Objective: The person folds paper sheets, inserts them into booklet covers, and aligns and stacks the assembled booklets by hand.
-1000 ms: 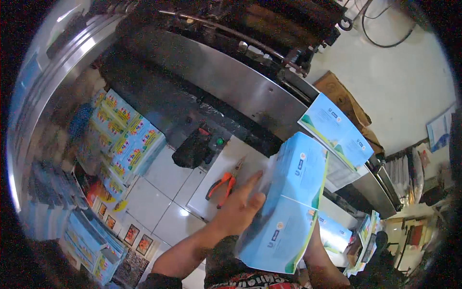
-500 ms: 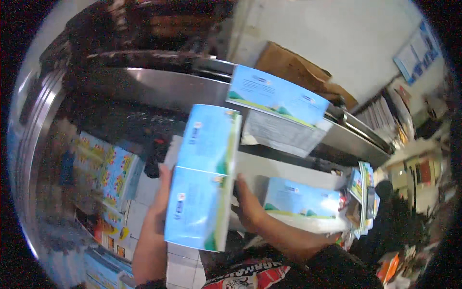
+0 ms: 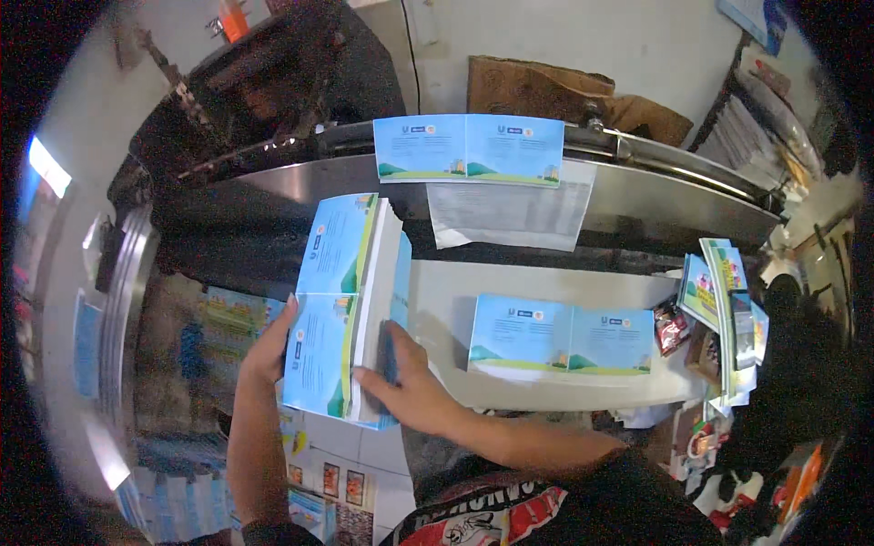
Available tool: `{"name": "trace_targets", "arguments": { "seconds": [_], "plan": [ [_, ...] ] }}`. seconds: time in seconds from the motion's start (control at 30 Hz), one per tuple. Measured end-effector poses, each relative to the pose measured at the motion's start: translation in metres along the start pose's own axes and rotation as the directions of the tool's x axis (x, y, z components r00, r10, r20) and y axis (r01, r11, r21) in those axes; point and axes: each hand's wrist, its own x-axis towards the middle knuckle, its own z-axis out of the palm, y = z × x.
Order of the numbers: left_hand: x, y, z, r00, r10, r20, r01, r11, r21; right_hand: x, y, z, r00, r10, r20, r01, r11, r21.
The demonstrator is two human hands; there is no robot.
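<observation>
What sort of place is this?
Probably a printing or binding workshop: a thick stack of blue printed paper is being held, a similar blue pile lies on the white surface, and dark machinery stands behind.

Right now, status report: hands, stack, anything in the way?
Left hand, right hand: both holding blue stack. Page edges facing right. No obstruction seen; second blue pile lies apart, right.

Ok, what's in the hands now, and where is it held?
A thick stack of blue printed sheets, held between the left hand, at its left edge, and the right hand, on its lower right side.
</observation>
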Motion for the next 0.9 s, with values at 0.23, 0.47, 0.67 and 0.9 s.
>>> {"name": "trace_targets", "arguments": {
  "seconds": [0.23,0.47,0.67,0.9],
  "plan": [
    [-0.009,0.009,0.017,1.0,0.008,-0.029,-0.009,0.999,-0.047,-0.008,0.01,-0.008,0.994,-0.105,0.029,0.106,0.993,-0.052],
    [-0.075,0.009,-0.023,0.788,0.518,-0.333,-0.356,0.825,0.44,-0.099,0.024,-0.168,0.98,-0.172,0.104,0.189,0.609,-0.77],
    [-0.112,-0.01,0.115,0.282,0.893,-0.35,-0.707,0.44,0.553,-0.127,0.043,-0.201,0.98,-0.196,0.015,0.045,0.151,-0.988],
    [-0.111,-0.115,0.245,0.38,0.805,0.456,-0.851,0.11,0.514,-0.132,0.045,-0.208,0.967,-0.123,0.223,0.247,0.235,-0.94]
  ]
}}
